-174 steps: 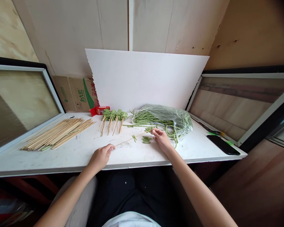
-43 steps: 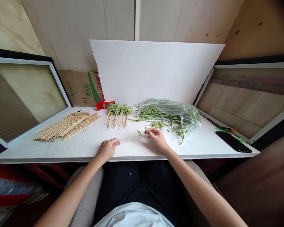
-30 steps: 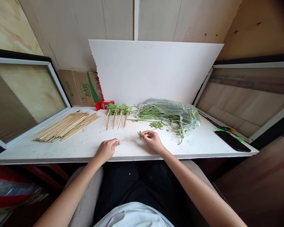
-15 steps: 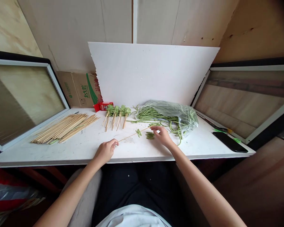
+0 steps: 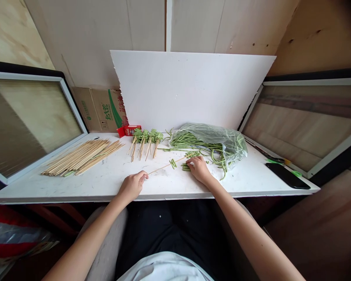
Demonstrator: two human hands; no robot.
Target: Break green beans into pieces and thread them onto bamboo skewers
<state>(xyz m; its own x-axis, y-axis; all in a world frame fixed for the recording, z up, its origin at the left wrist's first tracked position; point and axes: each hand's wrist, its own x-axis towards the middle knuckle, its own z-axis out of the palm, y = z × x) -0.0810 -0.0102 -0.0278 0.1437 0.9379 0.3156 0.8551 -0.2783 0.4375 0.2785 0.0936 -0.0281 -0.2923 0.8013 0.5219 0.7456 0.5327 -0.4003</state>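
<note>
A thin bamboo skewer (image 5: 159, 168) slants over the table, its near end pinched in my left hand (image 5: 133, 185). Threaded along it are a few short pieces of green long bean (image 5: 172, 163). Close to the skewer's far end, my right hand (image 5: 199, 169) is lowered over a small row of cut bean pieces (image 5: 185, 167). Its fingers are bent together on a cut piece there, and they partly hide the row. More chopped bean bits (image 5: 193, 154) lie just behind the fingers.
Finished bean skewers (image 5: 148, 137) lie in a row at the back, near a red box (image 5: 131, 130). Bare skewers (image 5: 82, 156) are heaped at left. A clear plastic bag (image 5: 222, 138) of long beans and a black phone (image 5: 287, 175) are on the right. A white board (image 5: 190, 89) stands behind.
My right hand has come down from the skewer's far end onto the cut bean pieces. My left hand keeps the skewer in nearly the same place. The view has shifted slightly.
</note>
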